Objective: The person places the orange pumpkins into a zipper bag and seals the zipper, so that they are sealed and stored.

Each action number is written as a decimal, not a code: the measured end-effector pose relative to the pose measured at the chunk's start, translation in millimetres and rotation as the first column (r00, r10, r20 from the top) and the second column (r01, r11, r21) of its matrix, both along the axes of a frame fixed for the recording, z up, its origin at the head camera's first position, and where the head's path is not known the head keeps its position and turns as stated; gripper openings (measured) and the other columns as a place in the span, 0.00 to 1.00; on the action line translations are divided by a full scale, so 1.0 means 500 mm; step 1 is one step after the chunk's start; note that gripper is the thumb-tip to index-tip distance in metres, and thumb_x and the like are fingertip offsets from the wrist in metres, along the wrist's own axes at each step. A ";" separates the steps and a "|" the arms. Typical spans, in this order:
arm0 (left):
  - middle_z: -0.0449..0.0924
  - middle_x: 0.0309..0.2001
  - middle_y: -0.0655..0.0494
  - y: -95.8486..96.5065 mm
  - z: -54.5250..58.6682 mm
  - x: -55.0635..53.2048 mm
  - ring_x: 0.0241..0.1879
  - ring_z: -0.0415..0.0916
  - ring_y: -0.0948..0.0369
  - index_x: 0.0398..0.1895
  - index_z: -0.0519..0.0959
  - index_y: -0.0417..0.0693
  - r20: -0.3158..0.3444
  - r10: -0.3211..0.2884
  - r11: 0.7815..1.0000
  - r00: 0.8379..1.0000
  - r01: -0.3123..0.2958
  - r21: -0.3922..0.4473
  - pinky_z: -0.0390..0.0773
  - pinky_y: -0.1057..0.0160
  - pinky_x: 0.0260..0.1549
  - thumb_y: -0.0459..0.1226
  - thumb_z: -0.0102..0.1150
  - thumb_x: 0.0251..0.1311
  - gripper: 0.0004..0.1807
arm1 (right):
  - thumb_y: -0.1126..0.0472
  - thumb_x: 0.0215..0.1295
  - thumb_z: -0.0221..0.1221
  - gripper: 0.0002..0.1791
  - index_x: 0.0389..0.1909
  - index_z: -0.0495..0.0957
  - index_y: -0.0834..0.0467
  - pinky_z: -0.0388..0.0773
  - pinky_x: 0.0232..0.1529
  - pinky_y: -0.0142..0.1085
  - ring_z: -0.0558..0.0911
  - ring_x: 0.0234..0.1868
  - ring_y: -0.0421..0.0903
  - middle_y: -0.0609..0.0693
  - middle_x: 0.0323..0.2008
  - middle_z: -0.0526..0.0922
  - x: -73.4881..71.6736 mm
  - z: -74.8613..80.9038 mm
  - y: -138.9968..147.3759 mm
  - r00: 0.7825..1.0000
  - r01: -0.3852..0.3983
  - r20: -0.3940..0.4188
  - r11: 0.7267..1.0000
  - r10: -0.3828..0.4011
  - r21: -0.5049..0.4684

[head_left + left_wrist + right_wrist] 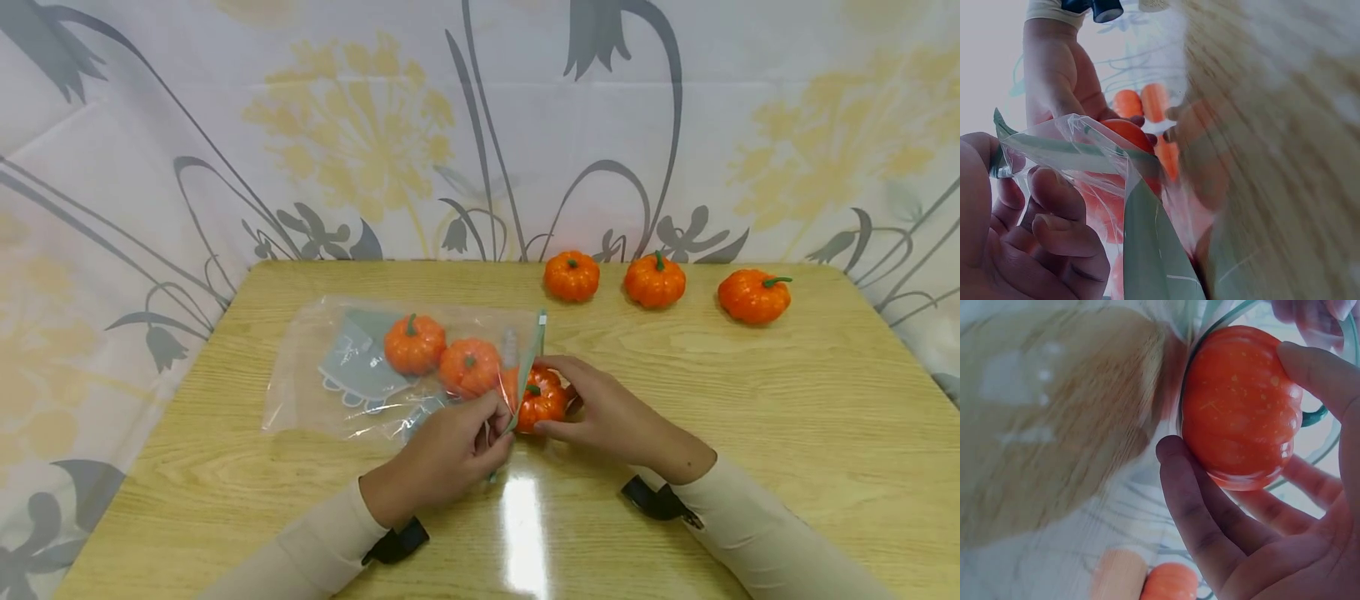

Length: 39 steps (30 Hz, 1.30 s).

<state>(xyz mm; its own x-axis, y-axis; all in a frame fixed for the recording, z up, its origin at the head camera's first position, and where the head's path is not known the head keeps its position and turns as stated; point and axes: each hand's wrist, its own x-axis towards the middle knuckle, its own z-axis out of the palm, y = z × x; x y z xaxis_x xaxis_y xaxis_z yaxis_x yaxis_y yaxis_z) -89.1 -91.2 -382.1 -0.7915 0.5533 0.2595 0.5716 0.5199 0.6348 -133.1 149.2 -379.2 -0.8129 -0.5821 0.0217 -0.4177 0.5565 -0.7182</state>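
A clear plastic zip bag [296, 375] with a green strip along its mouth lies on the table. Its mouth faces right, and my left hand [453, 454] pinches the near part of that rim. Between the thumb and fingers of my right hand [618, 417] is a small orange pumpkin [545, 404] with a green stem. The left side of this pumpkin is at the bag's opening; the right wrist view shows the green rim [1329, 447] around it. Inside the bag sit two more pumpkins, one farther left [415, 346] and one nearer the mouth [470, 367].
Along the table's back edge stand three other pumpkins: one left [572, 277], one in the middle [655, 282] and one right [753, 297]. Behind the wooden table [750, 400] hangs a flower-patterned cloth [510, 150]. A blue-grey print [363, 362] shows at the bag.
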 end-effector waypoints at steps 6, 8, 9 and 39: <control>0.70 0.24 0.65 -0.001 -0.004 0.001 0.24 0.65 0.73 0.34 0.69 0.52 -0.018 -0.008 1.000 1.000 0.007 -0.009 0.70 0.75 0.22 0.37 0.58 0.65 0.07 | 0.58 0.57 0.72 0.40 0.68 0.63 0.56 0.83 0.40 0.34 0.82 0.42 0.42 0.54 0.58 0.77 0.001 -0.005 -0.004 1.000 0.017 0.004 1.000 -0.017 -0.020; 0.70 0.24 0.65 0.000 -0.003 0.001 0.24 0.65 0.73 0.35 0.69 0.53 -0.023 -0.005 1.000 1.000 0.005 -0.013 0.70 0.75 0.23 0.37 0.58 0.65 0.07 | 0.59 0.57 0.72 0.40 0.68 0.64 0.56 0.83 0.40 0.34 0.82 0.43 0.42 0.55 0.61 0.75 0.000 -0.007 -0.004 0.999 0.013 -0.030 1.000 -0.013 -0.025; 0.70 0.24 0.65 0.000 -0.002 0.001 0.24 0.65 0.73 0.35 0.69 0.53 -0.022 -0.005 1.000 1.000 0.004 -0.013 0.70 0.75 0.23 0.37 0.58 0.65 0.07 | 0.59 0.57 0.72 0.39 0.68 0.65 0.57 0.83 0.41 0.34 0.82 0.43 0.43 0.55 0.62 0.74 0.000 -0.008 -0.005 0.999 0.011 -0.040 0.999 -0.012 -0.030; 0.70 0.26 0.66 0.002 -0.001 0.001 0.26 0.67 0.72 0.36 0.70 0.53 0.011 -0.021 0.999 1.000 0.021 -0.042 0.70 0.74 0.25 0.38 0.58 0.66 0.06 | 0.66 0.58 0.69 0.36 0.67 0.65 0.61 0.84 0.46 0.37 0.85 0.47 0.50 0.60 0.61 0.75 0.001 -0.018 -0.017 0.999 0.031 0.024 0.986 -0.027 -0.166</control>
